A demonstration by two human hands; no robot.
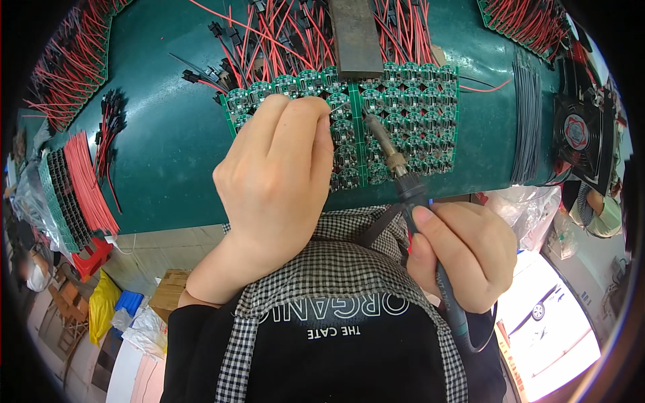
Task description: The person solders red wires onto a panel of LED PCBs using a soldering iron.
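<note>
A panel of small round green circuit boards (410, 127) lies on the table in front of me. My left hand (272, 171) is closed above its left half, with thumb and forefinger pinching a thin silvery strand of solder wire (338, 108). In my right hand (474, 248) is a soldering iron (411, 189), gripped by its dark handle. The iron slants up and left, its tip close to the panel's middle strip; whether it touches a board I cannot tell. Boards under my left hand are hidden.
A dark metal bar (356, 40) rests across the panel's far edge and the red and black wires (282, 40). More wired panels stand at the far left and far right. Grey wires (527, 121) and a black fan (576, 131) are on the right, red wires (91, 181) on the left.
</note>
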